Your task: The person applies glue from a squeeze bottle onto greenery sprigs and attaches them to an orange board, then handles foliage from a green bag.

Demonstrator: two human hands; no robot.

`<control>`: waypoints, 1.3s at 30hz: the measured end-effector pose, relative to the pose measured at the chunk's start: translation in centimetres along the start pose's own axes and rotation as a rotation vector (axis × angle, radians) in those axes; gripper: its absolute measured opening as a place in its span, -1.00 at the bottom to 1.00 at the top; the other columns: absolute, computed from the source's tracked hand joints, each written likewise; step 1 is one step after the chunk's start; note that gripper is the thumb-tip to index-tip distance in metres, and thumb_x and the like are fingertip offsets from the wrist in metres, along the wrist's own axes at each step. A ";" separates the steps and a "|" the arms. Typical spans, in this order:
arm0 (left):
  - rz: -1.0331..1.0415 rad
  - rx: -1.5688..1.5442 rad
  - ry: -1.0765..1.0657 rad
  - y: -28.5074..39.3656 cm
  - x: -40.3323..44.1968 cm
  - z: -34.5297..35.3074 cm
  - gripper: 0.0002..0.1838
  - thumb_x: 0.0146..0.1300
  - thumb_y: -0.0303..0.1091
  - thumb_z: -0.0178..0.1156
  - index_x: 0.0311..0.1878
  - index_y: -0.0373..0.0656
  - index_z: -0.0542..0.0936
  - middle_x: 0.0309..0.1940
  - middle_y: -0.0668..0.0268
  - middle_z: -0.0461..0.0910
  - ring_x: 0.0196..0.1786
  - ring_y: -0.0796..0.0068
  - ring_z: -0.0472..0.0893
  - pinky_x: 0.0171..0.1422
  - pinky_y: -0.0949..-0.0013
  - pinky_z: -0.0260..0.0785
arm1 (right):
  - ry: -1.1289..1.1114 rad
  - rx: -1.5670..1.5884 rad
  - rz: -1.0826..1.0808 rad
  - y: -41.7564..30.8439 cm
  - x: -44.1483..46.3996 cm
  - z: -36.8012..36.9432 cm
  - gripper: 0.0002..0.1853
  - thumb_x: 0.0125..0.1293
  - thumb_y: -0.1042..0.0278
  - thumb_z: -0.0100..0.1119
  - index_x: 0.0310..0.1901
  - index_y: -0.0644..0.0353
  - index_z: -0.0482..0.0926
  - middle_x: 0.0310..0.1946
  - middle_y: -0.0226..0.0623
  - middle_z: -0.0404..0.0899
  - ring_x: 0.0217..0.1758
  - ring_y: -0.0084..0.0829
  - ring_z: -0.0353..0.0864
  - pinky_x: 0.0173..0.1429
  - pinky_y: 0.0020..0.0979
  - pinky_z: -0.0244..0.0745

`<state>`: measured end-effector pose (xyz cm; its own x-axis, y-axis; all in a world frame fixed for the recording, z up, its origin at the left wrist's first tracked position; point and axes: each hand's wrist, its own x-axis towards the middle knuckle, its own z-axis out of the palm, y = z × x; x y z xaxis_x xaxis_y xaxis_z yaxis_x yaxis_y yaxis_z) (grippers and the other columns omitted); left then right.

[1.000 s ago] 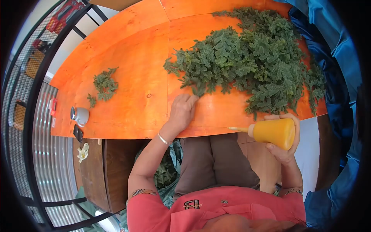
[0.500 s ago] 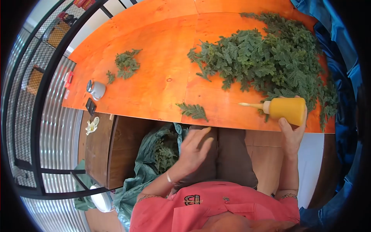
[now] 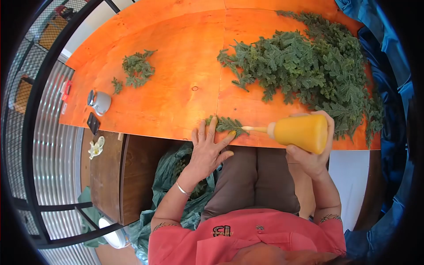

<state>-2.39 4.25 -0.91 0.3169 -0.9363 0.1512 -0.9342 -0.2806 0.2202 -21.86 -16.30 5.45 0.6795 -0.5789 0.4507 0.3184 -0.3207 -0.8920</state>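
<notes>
In my right hand (image 3: 314, 159) is a yellow squeeze bottle (image 3: 302, 133), tilted on its side with its long pale nozzle pointing left. The nozzle tip meets, or nearly meets, the stem end of a small green leafy sprig (image 3: 231, 125) near the table's front edge. My left hand (image 3: 206, 145) lies with spread fingers at the sprig's left part, fingertips touching it against the orange table (image 3: 176, 97). One left fingertip looks yellow. A large heap of similar green sprigs (image 3: 300, 66) covers the right side of the table.
A smaller sprig pile (image 3: 138, 68) lies at the left, with a grey-white jar (image 3: 100, 102) and a dark phone-like object (image 3: 93, 123) nearby. Below the table stand a wooden cabinet (image 3: 106, 176) and a green plastic bag (image 3: 161, 181) holding greenery. Blue cloth (image 3: 384, 88) hangs at the right.
My left hand has moved up from over my lap onto the sprig. My right hand has brought the yellow bottle left, its nozzle now at the sprig's stem end.
</notes>
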 end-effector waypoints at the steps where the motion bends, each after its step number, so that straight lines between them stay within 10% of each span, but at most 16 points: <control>1: 0.006 0.016 -0.007 -0.1 0.1 -0.1 -0.46 0.25 0.07 0.20 0.29 0.21 0.52 0.49 -0.12 -0.01 0.49 -0.33 -0.05 0.48 -0.20 -0.18 | -0.020 -0.010 -0.013 0.2 0.4 0.7 -0.13 -0.04 0.54 0.52 0.24 0.22 0.11 0.07 -0.08 0.45 0.12 -0.30 0.53 0.19 -0.24 0.51; 39: 0.029 -0.089 0.071 -1.0 1.1 0.6 -0.60 0.24 -0.07 0.24 0.14 0.12 0.61 0.43 -0.08 0.11 0.45 -0.28 0.05 0.47 -0.18 -0.13 | -0.127 -0.364 -0.145 -0.1 0.8 0.0 -0.19 -0.03 0.50 0.55 0.20 0.29 0.20 -0.04 -0.15 0.53 -0.03 -0.35 0.61 0.05 -0.34 0.54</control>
<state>-1.23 3.32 -1.54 0.3038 -0.9255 0.2263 -0.9260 -0.2309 0.2987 -21.33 -16.72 5.95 0.7282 -0.4181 0.5431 0.1779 -0.6500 -0.7388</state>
